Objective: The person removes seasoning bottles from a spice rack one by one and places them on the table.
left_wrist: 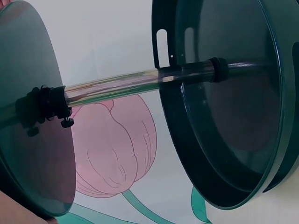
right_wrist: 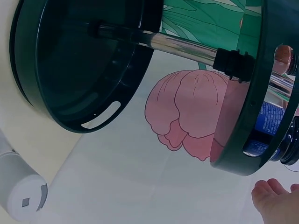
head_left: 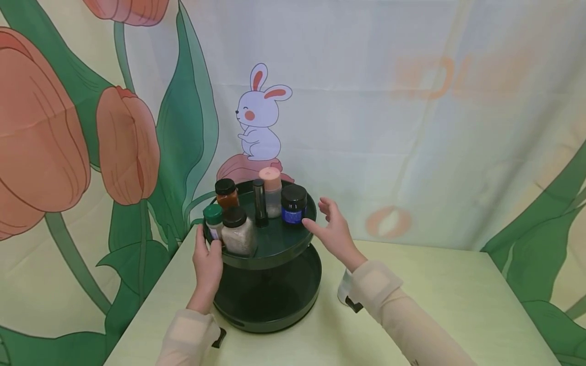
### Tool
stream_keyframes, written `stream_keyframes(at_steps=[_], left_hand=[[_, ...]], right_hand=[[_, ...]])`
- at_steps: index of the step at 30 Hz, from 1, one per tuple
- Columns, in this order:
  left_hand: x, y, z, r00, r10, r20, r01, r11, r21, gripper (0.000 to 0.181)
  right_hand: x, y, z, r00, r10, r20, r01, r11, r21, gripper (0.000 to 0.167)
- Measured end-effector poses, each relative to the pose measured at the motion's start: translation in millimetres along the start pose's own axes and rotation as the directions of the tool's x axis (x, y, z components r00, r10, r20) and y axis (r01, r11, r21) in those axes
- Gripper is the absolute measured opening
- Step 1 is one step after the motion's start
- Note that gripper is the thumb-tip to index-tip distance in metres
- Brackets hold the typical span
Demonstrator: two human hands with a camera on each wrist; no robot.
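Several jars (head_left: 238, 239) load the upper tray (head_left: 279, 240), between the left hand (head_left: 207, 264), which grips its rim (head_left: 267, 261), and the right hand (head_left: 337, 235), fingers parted and empty beside the blue jar (head_left: 294, 211). Stiff, smooth, probably top-heavy, the tray should hold best by opposite sides.

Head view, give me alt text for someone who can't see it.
A person's left hand and right hand flank the upper tray of a dark two-tier stand; the tray holds six containers. The stand is on a pale table before a tulip-and-rabbit backdrop.
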State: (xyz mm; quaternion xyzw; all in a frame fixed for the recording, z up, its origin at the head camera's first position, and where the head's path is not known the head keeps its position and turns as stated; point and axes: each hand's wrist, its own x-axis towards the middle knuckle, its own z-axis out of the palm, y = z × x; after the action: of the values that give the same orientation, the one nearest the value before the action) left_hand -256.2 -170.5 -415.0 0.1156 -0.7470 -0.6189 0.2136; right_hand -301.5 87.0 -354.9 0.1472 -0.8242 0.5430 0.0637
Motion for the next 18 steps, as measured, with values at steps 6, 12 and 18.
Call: stream_keyframes(at_steps=[6,12,18], left_hand=[[1.9,0.5,-1.3,0.999,-0.014,0.029,0.014,1.0,-0.012,0.057],[4.1,0.2,-1.6,0.999,-0.009,0.041,0.01,1.0,-0.025,0.057],[5.4,-0.3,-1.7,0.999,-0.007,0.041,0.008,1.0,-0.028,0.057]], right_hand=[[4.6,-3.4,0.6,1.0,0.017,0.017,-0.017,1.0,0.007,0.068],[12.6,-5.3,2.2,0.999,0.03,0.03,-0.031,1.0,0.008,0.068],[19.9,-6.5,4.5,0.998,0.037,0.041,-0.037,0.999,0.008,0.071]])
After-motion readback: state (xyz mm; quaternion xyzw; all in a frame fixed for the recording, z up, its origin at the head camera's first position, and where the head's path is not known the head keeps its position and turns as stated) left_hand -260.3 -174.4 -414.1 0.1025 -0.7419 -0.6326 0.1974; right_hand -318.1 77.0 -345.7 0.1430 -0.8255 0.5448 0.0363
